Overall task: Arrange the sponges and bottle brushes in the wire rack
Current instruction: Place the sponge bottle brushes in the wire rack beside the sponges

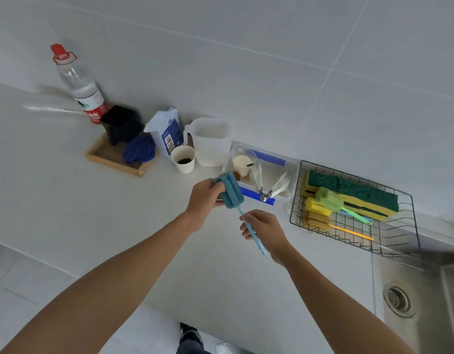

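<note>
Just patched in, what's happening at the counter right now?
A person holds a blue bottle brush over the counter, the left hand gripping its foam head and the right hand holding the thin handle. It is not in the wire rack yet. The rack, beside the sink, already holds yellow-and-green sponges, a green brush and yellow brushes lying in front of them.
</note>
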